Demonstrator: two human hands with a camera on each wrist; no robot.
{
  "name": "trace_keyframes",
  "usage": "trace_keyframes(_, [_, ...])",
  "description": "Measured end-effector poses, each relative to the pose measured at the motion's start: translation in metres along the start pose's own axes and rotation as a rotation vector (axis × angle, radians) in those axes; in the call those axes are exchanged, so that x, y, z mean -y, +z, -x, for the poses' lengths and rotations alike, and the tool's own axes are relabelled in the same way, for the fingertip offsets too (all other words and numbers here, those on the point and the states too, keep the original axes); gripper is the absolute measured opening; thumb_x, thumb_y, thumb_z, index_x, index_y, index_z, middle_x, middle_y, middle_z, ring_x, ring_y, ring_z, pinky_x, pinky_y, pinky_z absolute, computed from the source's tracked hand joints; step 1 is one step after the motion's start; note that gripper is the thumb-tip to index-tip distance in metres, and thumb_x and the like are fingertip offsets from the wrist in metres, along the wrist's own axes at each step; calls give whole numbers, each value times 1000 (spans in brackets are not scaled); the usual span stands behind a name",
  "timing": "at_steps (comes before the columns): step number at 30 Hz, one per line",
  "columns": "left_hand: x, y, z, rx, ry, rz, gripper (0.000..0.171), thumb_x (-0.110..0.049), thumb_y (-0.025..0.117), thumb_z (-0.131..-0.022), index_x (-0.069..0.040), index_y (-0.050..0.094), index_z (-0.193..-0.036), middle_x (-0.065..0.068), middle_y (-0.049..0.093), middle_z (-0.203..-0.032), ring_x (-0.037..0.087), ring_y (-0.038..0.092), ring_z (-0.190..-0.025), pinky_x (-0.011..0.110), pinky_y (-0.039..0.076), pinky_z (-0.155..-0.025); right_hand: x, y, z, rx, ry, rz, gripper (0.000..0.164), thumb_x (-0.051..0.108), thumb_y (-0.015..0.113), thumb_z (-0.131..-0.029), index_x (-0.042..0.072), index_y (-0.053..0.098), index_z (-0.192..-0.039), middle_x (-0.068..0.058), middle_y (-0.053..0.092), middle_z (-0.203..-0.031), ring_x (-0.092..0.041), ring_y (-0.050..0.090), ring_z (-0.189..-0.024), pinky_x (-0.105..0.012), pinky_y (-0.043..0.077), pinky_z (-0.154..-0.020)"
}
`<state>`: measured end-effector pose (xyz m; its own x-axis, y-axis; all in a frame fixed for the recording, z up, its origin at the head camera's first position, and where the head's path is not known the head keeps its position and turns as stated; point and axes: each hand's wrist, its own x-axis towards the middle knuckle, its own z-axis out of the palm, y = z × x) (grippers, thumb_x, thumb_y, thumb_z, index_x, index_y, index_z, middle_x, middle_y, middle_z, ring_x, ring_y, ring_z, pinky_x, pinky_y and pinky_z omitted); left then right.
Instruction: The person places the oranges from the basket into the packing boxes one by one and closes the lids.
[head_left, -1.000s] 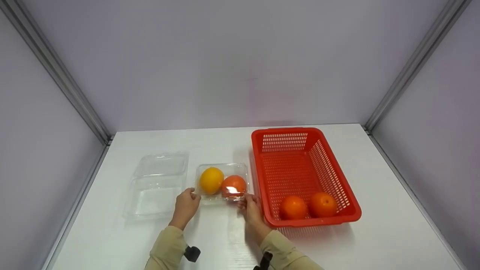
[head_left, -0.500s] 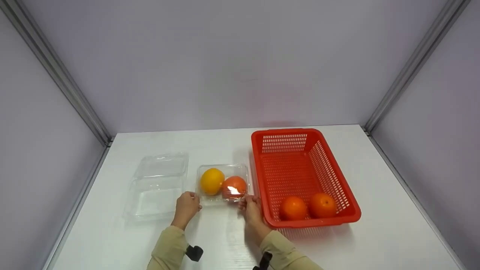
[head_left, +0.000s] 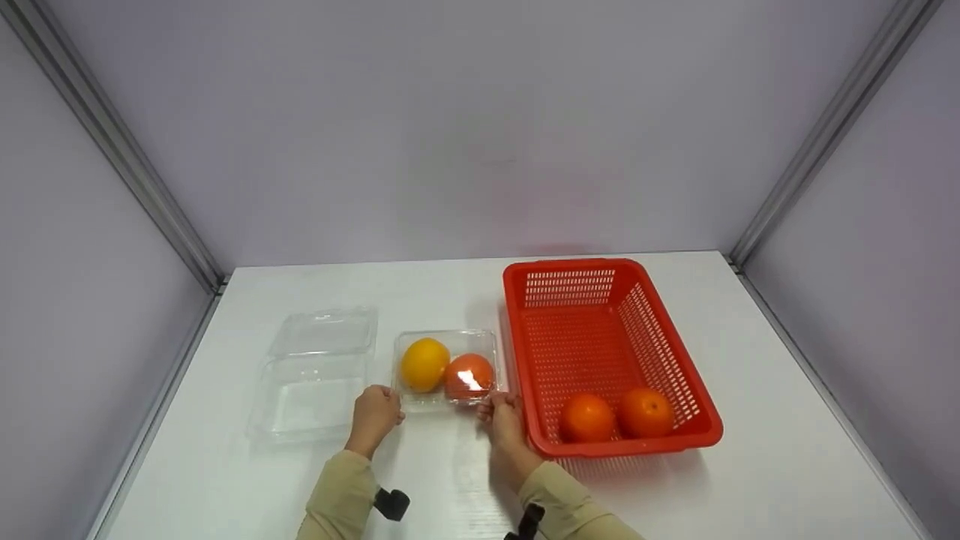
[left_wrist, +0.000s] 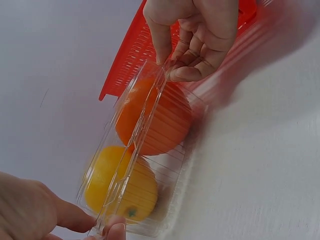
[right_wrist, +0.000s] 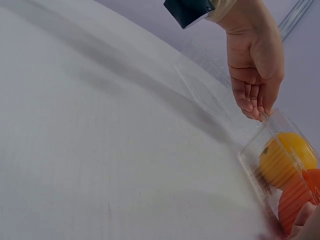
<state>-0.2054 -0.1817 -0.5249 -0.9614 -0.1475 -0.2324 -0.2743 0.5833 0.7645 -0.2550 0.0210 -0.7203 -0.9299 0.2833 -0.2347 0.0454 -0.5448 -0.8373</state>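
A clear plastic clamshell box (head_left: 463, 340) sits on the white table, its lid lying over a yellow fruit (head_left: 425, 365) and an orange-red fruit (head_left: 469, 376). My left hand (head_left: 375, 416) pinches the rim at the box's near left corner, thumb and fingertips together in the left wrist view. At the near right corner, my right hand (head_left: 508, 426) pinches the same rim. Seen from the left wrist, the two rim edges (left_wrist: 141, 131) run close together between the hands; whether they are locked I cannot tell.
To the right stands a red perforated basket (head_left: 694, 360) with two oranges (head_left: 587, 418) at its near end. A second clear clamshell box (head_left: 315, 390) lies unfolded on the left with no fruit in it. Walls enclose the table's back and sides.
My left hand has curled its fingers closer together at the box's left corner and turned slightly. The right hand keeps its place on the right corner, and the box hardly moves.
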Motion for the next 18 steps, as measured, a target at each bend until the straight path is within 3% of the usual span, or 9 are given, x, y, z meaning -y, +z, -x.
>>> trace_keyframes(1, [0,0,0,2,-1,-5,26,-6,43,-94,12,63,-95,13,69,-71,10,62,-58,20,46,-53,0,0,0,-7,12,-9,12,15,61,-92,6,55,-87,-4,63,-66,-13,61,-58,-28,55,-53])
trace_keyframes(2, [0,0,0,4,0,-10,26,-6,43,-94,11,63,-94,13,69,-70,9,62,-58,20,45,-52,-19,-10,-17,-12,23,-14,14,19,64,-90,9,54,-87,-2,64,-66,-12,62,-58,-27,56,-53])
trace_keyframes(4, [0,0,0,8,-2,-12,26,-6,43,-93,11,64,-92,11,68,-68,9,61,-58,19,43,-51,-29,-16,-27,-27,59,-34,20,22,70,-86,12,52,-87,0,63,-66,-11,61,-58,-26,55,-53])
trace_keyframes(8, [0,-1,-1,7,6,-18,25,-6,45,-93,8,64,-86,10,68,-66,9,61,-58,18,42,-50,-53,-31,-48,-2,59,-58,29,29,75,-81,16,50,-88,2,64,-67,-11,63,-58,-26,56,-53])
trace_keyframes(15, [0,-1,-1,17,3,-26,27,-6,45,-93,8,65,-83,11,69,-67,10,64,-60,18,42,-51,-37,-22,-32,17,6,-41,14,17,61,-93,10,51,-89,-4,65,-67,-12,63,-58,-30,57,-54])
trace_keyframes(18, [-1,-1,-1,22,-8,-36,26,-5,46,-92,8,65,-82,12,69,-68,10,65,-61,19,43,-52,-60,-35,-54,34,16,-71,16,20,66,-90,12,52,-85,-1,65,-65,-11,63,-57,-29,57,-52])
